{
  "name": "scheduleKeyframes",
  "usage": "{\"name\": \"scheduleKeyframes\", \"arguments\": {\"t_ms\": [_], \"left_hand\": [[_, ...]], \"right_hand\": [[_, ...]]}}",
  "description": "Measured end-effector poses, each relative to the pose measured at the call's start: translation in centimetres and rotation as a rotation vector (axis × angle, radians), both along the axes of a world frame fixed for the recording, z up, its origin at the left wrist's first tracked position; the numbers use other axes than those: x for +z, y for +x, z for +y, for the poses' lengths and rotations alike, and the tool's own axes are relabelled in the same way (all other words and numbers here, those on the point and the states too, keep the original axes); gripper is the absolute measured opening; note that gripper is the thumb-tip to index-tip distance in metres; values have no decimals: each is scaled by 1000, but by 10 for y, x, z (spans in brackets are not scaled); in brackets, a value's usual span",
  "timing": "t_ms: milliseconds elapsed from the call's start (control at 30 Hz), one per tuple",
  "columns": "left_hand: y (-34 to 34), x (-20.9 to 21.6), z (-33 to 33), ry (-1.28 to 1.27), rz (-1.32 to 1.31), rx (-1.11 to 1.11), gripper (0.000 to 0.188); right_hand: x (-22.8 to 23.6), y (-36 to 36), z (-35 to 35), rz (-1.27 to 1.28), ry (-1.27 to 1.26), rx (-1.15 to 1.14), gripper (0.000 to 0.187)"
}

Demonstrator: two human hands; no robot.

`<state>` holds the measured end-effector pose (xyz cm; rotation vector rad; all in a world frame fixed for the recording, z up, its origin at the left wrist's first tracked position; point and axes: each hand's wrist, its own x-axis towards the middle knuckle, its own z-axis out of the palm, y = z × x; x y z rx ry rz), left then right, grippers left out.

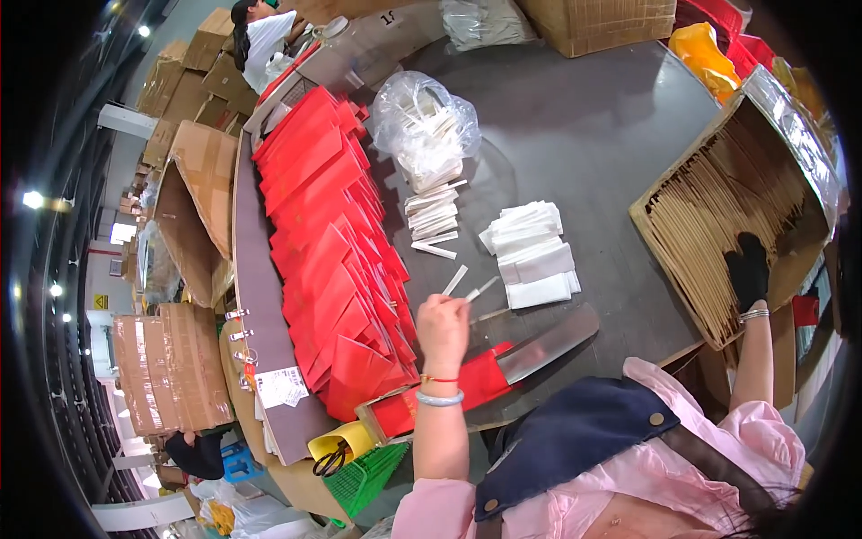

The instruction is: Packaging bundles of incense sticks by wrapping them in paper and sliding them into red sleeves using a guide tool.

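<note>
My bare left hand [443, 331] is closed in a pinch on a slim white strip [483, 288], above the dark tabletop. A second white strip [455, 279] shows close by its fingers; whether it is held or lies on the table I cannot tell. Below my left wrist lies a red packet [471, 386] beside a flat metal plate [557, 341]. My right hand [747, 269], in a black glove, rests with fingers spread on brown flat pieces [718, 216] packed on edge in an open carton [795, 139]. It grips nothing that I can see.
A long overlapping row of red packets [328, 242] covers the table's left side. Small white strips [433, 214], a clear plastic bag [422, 117] and white folded sheets [534, 256] lie mid-table. Scissors [330, 460] sit in a yellow holder. Another person [265, 45] is at the far left.
</note>
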<state>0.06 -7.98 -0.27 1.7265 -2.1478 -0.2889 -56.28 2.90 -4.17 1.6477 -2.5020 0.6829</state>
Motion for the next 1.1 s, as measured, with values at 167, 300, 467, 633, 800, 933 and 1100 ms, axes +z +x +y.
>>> {"name": "scheduleKeyframes", "arguments": {"t_ms": [167,300,467,633,800,933,1100], "left_hand": [[-71,-25,-7,-63,242,-105,9],[-88,-42,-24,-92,274,-116,22],[-96,-39,-30,-44,196,-162,25],[-80,-44,-18,-25,200,-213,20],[-80,-7,1,86,362,-144,19],[-58,44,32,471,419,-182,22],[-42,15,73,182,63,-251,24]], "right_hand": [[-16,-10,-7,40,43,138,28],[-1,5,-21,22,140,49,23],[-8,2,0,124,96,-80,42],[29,40,-14,-121,300,-98,32],[38,39,-18,-197,361,-155,33],[11,8,-11,-84,-11,-212,39],[74,135,-29,-1018,-307,421,22]]}}
